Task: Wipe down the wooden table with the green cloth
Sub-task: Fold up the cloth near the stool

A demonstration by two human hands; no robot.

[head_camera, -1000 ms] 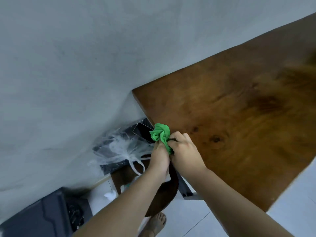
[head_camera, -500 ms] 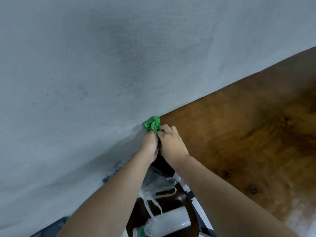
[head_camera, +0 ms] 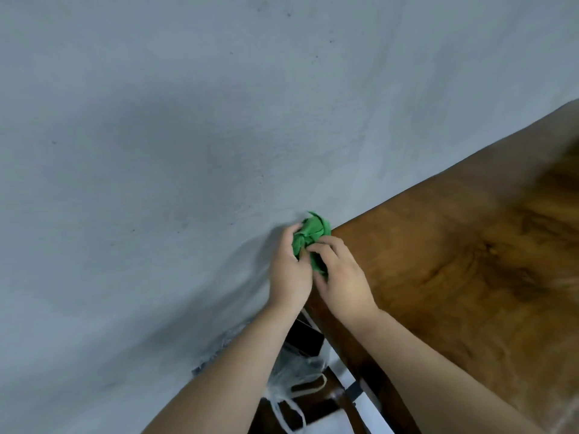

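Note:
A crumpled green cloth [head_camera: 311, 236] is bunched between both my hands at the far left corner of the wooden table [head_camera: 454, 267], close to the wall. My left hand [head_camera: 288, 270] grips it from the left side, off the table's edge. From the right, my right hand [head_camera: 340, 278] grips it with the fingers curled over the cloth, resting above the table's corner. The brown tabletop stretches away to the right and down.
A grey wall [head_camera: 219, 120] fills the upper left and meets the table's back edge. Below the table's left end lie a clear plastic bag [head_camera: 291, 380], a dark flat object [head_camera: 304, 338] and a round wooden stool [head_camera: 332, 402].
The view has shifted, so the wall fills more of the frame. Both hands with the cloth have gone from the table's left edge up to its far corner by the wall.

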